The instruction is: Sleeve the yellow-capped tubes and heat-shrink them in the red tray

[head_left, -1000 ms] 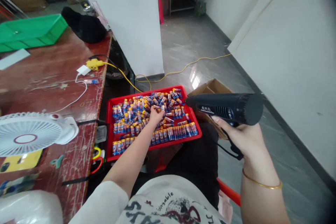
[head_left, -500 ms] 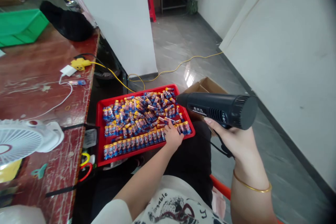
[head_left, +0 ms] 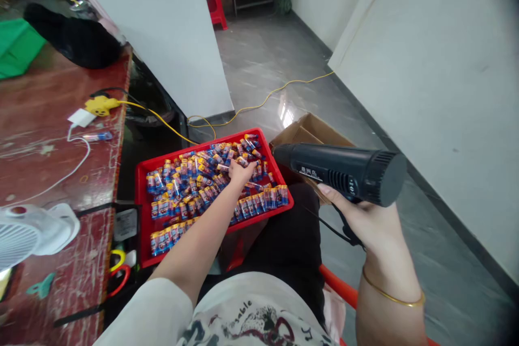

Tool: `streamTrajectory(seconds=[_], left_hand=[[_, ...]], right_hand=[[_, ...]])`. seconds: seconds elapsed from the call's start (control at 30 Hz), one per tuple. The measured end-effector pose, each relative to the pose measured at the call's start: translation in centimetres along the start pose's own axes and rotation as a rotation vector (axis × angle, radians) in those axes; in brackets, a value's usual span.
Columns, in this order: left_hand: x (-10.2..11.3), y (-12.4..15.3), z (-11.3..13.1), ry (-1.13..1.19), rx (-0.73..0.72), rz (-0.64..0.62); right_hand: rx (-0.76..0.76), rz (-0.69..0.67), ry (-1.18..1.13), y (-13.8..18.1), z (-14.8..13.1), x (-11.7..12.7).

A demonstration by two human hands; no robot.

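A shallow red tray (head_left: 140, 221) holds many small cylinders (head_left: 190, 184) with yellow-orange tops, blue lower ends and shiny clear wrapping. Some lie in a loose pile; others stand in a row along the near side. Over the right part of the pile is my left hand (head_left: 241, 173), thumb and finger apart, touching the cylinders; no lifted piece shows. My right hand (head_left: 365, 216) grips a black heat gun (head_left: 332, 167) by its handle, the nozzle pointing left over the tray's right edge. Part of the near row is hidden behind my left forearm.
Left is a worn red table (head_left: 60, 167) with a white fan (head_left: 36, 232), a yellow power strip (head_left: 101, 105) and a black cap (head_left: 77, 38). Scissors (head_left: 119, 278) hang by its edge. A cardboard box (head_left: 308, 130) stands behind the heat gun. A yellow cord (head_left: 267, 98) crosses the floor.
My left hand has moved from the near row up and left into the loose pile. The heat gun stays nearly in place; the camera view has shifted slightly right.
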State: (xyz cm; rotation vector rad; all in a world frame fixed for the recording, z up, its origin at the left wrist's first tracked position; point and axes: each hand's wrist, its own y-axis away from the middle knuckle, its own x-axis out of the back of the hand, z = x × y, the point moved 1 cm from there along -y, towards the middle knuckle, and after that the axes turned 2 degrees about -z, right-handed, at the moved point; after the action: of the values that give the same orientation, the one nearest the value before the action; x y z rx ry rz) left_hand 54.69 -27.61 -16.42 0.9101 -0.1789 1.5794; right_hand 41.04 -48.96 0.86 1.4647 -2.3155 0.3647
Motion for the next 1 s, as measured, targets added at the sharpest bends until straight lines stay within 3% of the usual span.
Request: streamTrajectory(seconds=[0.1, 0.23, 0.33, 0.4, 0.57, 0.7, 0.83, 1.0], left_hand=[[-1.4, 3.7, -0.1, -0.116, -0.080, 0.009], [-5.8, 9.3, -0.7, -0.214, -0.117, -0.094], [-8.2, 10.7, -0.4, -0.256, -0.130, -0.135], [-8.7, 10.6, -0.3, -0.267, -0.161, -0.151], [-7.9, 9.4, -1.1, -0.234, -0.248, -0.215], [-6.8, 7.4, -1.8, -0.165, -0.222, -0.255], [-4.0, 2.5, -1.1, -0.072, -0.187, -0.160], [0.8, -5.1, 0.0, 0.030, -0.255, -0.092]], right_hand=[[0.014, 0.028, -0.033, 0.1, -0.2, 0.1], [0.051, 0.068, -0.043, -0.2, -1.0, 0.2], [0.089, 0.052, -0.041, -0.5, -2.0, 0.2], [0.106, 0.031, -0.039, -0.5, -2.6, 0.3], [0.052, 0.009, 0.002, -0.2, -2.8, 0.6], [0.052, 0.027, 0.049, 0.3, -2.1, 1.1], [-0.048, -0.035, 0.253, 1.5, -0.4, 2.3], [-0.148, -0.200, 0.393, 3.9, 2.7, 3.6]])
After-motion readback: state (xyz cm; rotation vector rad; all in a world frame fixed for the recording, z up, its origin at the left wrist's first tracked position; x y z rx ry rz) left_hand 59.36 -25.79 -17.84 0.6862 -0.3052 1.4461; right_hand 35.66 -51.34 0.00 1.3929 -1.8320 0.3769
